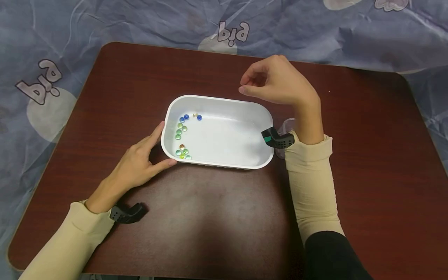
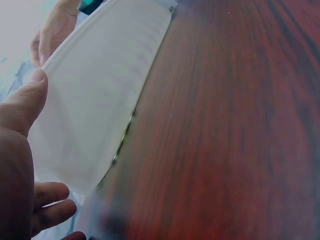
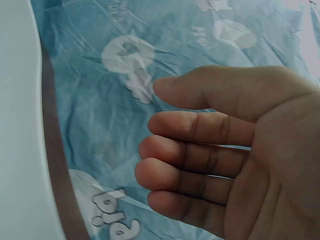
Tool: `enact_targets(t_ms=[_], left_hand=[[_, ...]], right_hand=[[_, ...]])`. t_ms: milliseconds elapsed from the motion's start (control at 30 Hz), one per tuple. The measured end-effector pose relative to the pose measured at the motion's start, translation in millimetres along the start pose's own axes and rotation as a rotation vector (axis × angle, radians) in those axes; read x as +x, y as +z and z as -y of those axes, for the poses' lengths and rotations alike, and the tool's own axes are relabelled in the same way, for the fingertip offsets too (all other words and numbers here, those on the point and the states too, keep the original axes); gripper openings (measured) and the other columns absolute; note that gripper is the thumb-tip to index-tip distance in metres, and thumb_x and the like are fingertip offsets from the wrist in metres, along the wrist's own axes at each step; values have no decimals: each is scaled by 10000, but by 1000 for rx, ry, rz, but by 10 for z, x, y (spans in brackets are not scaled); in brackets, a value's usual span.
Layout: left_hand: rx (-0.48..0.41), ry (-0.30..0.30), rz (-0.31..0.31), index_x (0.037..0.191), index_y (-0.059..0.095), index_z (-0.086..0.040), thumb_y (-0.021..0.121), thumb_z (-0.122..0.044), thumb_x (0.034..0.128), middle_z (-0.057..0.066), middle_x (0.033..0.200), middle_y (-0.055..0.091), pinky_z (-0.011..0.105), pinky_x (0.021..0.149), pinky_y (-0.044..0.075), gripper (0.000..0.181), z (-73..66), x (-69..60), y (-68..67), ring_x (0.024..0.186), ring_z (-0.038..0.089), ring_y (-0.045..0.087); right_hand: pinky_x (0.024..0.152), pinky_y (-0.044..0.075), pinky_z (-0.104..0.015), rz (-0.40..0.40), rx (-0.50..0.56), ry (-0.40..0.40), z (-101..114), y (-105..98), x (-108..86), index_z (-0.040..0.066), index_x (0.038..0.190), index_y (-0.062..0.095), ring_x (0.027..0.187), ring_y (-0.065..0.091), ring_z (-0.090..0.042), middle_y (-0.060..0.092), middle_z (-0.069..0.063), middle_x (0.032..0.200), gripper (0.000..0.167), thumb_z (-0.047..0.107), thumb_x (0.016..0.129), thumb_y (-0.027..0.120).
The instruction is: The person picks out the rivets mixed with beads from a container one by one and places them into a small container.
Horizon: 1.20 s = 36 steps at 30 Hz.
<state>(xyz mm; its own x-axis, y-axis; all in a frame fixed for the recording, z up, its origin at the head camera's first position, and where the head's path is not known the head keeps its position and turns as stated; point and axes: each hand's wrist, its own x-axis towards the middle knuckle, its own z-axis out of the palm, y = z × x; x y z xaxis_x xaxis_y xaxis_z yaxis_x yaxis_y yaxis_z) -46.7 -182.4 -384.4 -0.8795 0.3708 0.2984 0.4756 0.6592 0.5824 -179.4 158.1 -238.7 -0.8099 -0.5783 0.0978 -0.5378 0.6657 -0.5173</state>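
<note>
A white rectangular tray (image 1: 227, 136) with rounded corners sits on the table. At its left end lie several blue beads (image 1: 186, 116), green glass beads (image 1: 179, 132) and one amber bead (image 1: 182, 147), with a tiny gold piece (image 1: 195, 115) beside the blue ones. My left hand (image 1: 134, 163) spans the tray's near left corner, its thumb at the near rim and its fingers, fairly straight, against the left end. Above the table beyond the tray's far right edge, my right hand (image 1: 280, 81) hangs loosely curled. Nothing shows between its fingers in the right wrist view.
A clear plastic container (image 1: 288, 125) stands right of the tray, partly hidden by my right wrist. Black cameras (image 1: 127, 213) are worn on both wrists. A patterned grey-blue cloth (image 1: 147, 23) surrounds the dark reddish-brown table (image 1: 378, 175).
</note>
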Motion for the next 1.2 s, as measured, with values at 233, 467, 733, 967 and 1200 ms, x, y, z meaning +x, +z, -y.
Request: enact_targets(t_ms=[233,467,733,967,1200], left_hand=[[-1,6,1,1573,259,-94,694,-540,879,211,1480,449,563,980,432,932,-1,-3,-20,1304,364,491],[5,10,-10,1566,270,-74,668,-570,884,220,1468,460,565,969,439,932,5,-10,-23,1291,373,502],[12,10,-12,1565,274,-77,691,-539,882,230,1442,486,556,979,434,924,0,-2,-2,1275,375,518],[11,12,-13,1563,279,-74,681,-554,882,231,1439,489,557,972,441,925,0,-1,6,1265,380,525],[10,-1,-6,1570,268,-93,730,-495,871,214,1455,479,549,976,440,929,-3,-7,-7,1276,365,519]], right_hand=[[657,435,-228,32,18,5,71,133,194,85,899,760,685,570,-127,684,-18,769,119,188,904,703],[666,448,-234,64,15,-4,187,206,331,94,904,758,690,587,-117,694,-15,784,140,219,915,695],[687,452,-234,57,56,-24,254,339,507,96,875,749,696,577,-105,676,-9,779,122,201,910,695],[666,454,-232,65,81,-62,272,466,619,78,877,749,676,571,-106,674,-15,763,111,161,911,684],[704,474,-230,136,49,-95,355,552,694,62,894,747,703,596,-89,687,-6,795,102,131,922,677]])
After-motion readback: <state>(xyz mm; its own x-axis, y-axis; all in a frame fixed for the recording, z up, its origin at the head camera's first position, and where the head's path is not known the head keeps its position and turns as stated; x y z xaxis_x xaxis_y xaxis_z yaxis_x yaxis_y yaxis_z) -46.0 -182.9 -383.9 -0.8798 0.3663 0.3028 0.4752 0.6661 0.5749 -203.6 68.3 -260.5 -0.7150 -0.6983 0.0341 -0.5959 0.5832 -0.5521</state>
